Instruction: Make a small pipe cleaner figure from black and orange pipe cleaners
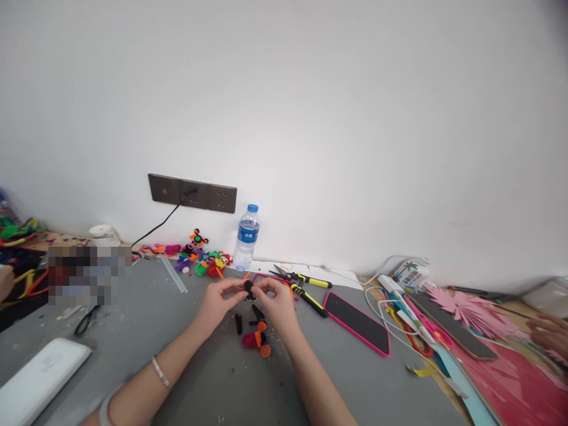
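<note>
My left hand (218,300) and my right hand (278,302) meet above the grey table (177,355), and together they pinch a small black fuzzy piece (249,288) between their fingertips. Just below the hands lie short black pipe-cleaner bits (256,312) and small pink and orange pieces (257,340). A bracelet sits on my left wrist.
Yellow-handled pliers (304,284) and a pink-cased phone (357,323) lie to the right. A water bottle (247,238) stands by the wall next to colourful pipe-cleaner figures (206,260). A white case (39,378) lies front left. Another person's hand (550,334) rests over pink paper at right.
</note>
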The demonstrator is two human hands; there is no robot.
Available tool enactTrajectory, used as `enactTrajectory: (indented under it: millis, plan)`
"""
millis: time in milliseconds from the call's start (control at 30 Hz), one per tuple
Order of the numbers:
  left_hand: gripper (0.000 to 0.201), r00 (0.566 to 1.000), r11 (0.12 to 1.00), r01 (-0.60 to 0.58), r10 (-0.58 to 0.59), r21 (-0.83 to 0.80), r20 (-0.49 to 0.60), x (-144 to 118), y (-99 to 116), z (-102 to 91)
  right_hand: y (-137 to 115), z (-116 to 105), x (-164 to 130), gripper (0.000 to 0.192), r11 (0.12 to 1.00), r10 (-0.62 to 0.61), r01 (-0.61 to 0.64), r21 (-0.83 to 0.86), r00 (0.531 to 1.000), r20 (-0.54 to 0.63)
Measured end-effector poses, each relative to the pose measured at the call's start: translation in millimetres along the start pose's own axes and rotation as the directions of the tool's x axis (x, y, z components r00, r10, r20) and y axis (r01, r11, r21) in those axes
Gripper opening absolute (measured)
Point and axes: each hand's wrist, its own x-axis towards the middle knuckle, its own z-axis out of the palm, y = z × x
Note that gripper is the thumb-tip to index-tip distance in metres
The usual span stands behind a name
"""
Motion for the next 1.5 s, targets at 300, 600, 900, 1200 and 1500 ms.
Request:
enactTrajectory:
  millis: [300,600,900,1200,1500]
  plan:
    - [0.017,0.999,0.999,-0.039,0.039,0.017,0.017,0.2,-2.4,-0.1,-3.8,-1.5,-0.4,0.014,1.000,0.014,-0.014,-0.013,1.000,0.011]
    - [0.017,0.998,0.996,-0.067,0.066,0.062,0.018,-0.9,-6.5,-1.0,-4.2,-2.1,-1.8,0.015,1.000,0.012,-0.012,-0.006,1.000,0.002]
    - [0.019,0.996,0.993,-0.086,0.084,0.085,0.036,-1.4,-2.5,-1.5,-3.8,-1.3,-3.6,0.013,1.000,-0.023,0.023,-0.009,0.999,-0.026]
    - [0.033,0.998,0.999,0.038,-0.039,0.010,0.043,-2.1,5.7,-1.3,-1.6,0.4,-2.1,0.014,0.995,-0.071,0.067,-0.071,0.996,-0.060]
    - [0.027,0.999,0.998,0.045,-0.046,-0.034,-0.020,-1.5,13.0,2.3,-6.2,0.4,-2.2,0.013,0.998,-0.069,0.068,-0.019,0.997,-0.037]
